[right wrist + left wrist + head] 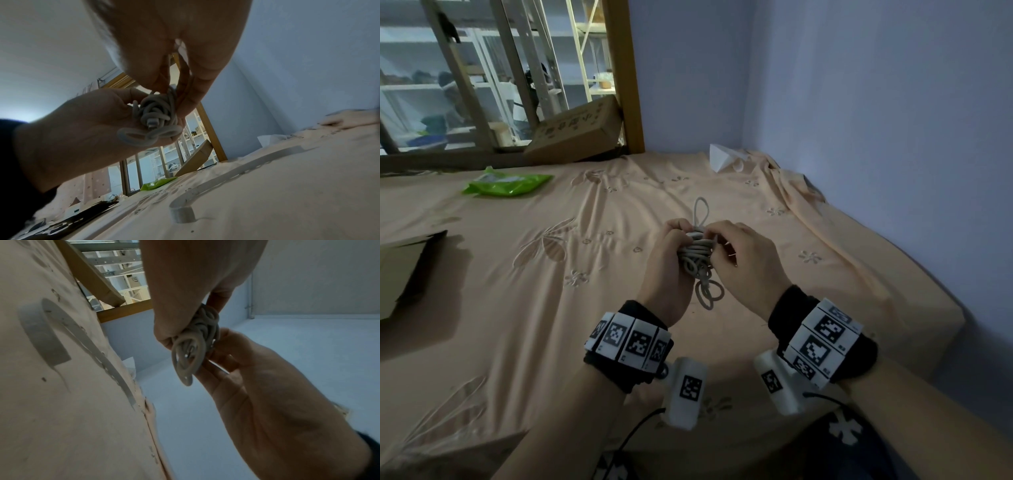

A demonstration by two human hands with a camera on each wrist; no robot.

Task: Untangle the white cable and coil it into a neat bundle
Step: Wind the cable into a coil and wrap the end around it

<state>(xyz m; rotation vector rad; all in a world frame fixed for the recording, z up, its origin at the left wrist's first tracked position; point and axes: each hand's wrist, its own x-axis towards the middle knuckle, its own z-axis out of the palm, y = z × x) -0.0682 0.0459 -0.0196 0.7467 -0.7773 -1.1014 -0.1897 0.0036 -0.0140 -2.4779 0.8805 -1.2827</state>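
A tangled white cable (697, 253) is held in a tight clump above the peach bed sheet (534, 291). One loop sticks up from the clump and several loops hang below it. My left hand (681, 240) grips the clump from the left, fingers curled round it. My right hand (717, 236) pinches strands at the top of the clump from the right. In the left wrist view the cable (193, 344) sits between my left hand (180, 308) and my right hand (224, 353). The right wrist view shows a connector plug (152, 121) poking out of the cable (156, 110).
A green packet (506, 183) lies at the far left of the bed, a cardboard box (577, 132) leans on the wooden bed post (628, 75). White paper (722, 157) sits in the far corner. Flat cardboard (404, 270) lies at the left. Walls close off the right side.
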